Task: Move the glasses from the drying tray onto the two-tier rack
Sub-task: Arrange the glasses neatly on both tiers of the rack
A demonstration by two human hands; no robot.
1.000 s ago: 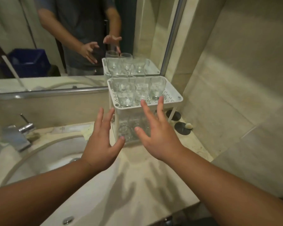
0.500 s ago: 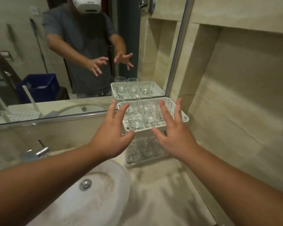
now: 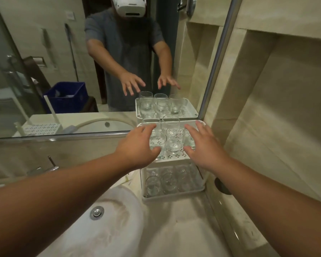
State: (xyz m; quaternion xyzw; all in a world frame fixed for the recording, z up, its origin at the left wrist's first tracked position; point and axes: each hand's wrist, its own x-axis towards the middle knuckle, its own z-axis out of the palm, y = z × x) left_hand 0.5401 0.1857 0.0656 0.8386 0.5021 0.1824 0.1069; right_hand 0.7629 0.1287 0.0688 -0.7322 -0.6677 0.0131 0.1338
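From the head camera, the two-tier rack stands upright on the pale stone bench, pushed into the far right corner where the mirror meets the tiled side wall. Its long side runs left to right along the mirror, and both perforated white shelves lie level. The glasses stand upright in rows on the top shelf, mouths up as far as can be told; more glasses stand on the lower shelf, blurred behind the frame.

The left hand hovers over the left part of the top shelf, fingers spread wide, palm down, gripping nothing; its thumb lies close to a front glass, and contact cannot be told. The right hand hovers over the right part in the same way, spread wide and empty, fingertips near the rightmost glass.

A white basin with a metal drain sits in the bench just left of the rack's foot, and a tap stands at the back left. The mirror shows the person, a blue crate and a white perforated tray.

The rack's right edge stands near the side wall, with a dark round pad on the bench between them. Bare bench lies in front of the rack toward the near edge.
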